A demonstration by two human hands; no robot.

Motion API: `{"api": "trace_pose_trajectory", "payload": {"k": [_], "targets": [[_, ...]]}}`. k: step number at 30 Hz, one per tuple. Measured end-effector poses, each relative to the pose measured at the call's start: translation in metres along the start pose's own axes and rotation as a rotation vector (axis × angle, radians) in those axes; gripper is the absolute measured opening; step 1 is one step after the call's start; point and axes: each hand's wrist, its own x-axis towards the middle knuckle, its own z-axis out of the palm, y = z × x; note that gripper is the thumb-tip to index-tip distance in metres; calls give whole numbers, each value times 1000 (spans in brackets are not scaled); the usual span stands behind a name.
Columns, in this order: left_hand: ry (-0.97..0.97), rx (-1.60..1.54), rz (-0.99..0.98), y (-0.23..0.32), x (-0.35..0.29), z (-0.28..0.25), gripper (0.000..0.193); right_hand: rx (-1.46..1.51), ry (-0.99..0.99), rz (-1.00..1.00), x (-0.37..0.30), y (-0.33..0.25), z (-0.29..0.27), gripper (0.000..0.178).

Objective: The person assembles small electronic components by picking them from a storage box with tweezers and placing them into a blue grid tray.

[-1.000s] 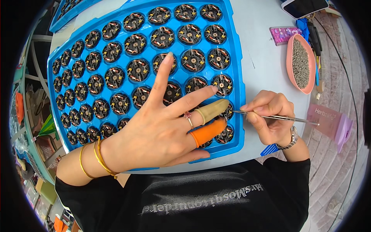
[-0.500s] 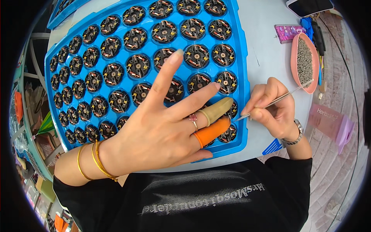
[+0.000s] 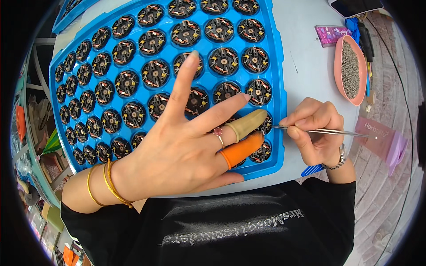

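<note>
From the head camera we looked straight down on the large blue moulded plastic tray [image 3: 277, 88] lying on the pale grey table [image 3: 310, 66], every pocket filled with a round black motor part wound with copper wire [image 3: 224, 61]. Our left hand [image 3: 186, 146] was spread wide over the tray's near rows, fingers splayed and gripping nothing; a beige rubber finger cot [image 3: 248, 124] covered one fingertip, an orange rubber finger cot [image 3: 242, 150] the next, and both pressed down by the tray's near right corner. Our right hand [image 3: 315, 133] sat just off the tray's right edge, pinched tight around thin silver metal tweezers [image 3: 319, 131]. The tweezer tips reached over the tray's rim to the black part [image 3: 266, 126] half hidden behind the beige cot; whether they actually touched it, we could not tell. Farther right on the table stood an oval pink dish of small grey bits [image 3: 350, 66], well apart from both hands.
</note>
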Motion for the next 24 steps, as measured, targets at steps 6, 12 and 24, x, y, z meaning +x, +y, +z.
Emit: {"api": "trace_pose_trajectory", "payload": {"k": [6, 12, 24], "targets": [[61, -42, 0, 0, 1, 3, 49, 99, 84, 35, -3, 3, 1, 19], [25, -36, -5, 1, 1, 0, 50, -20, 9, -15, -4, 3, 1, 19], [48, 60, -41, 7, -1, 3, 53, 428, -108, 249, 7, 8, -6, 20]]}}
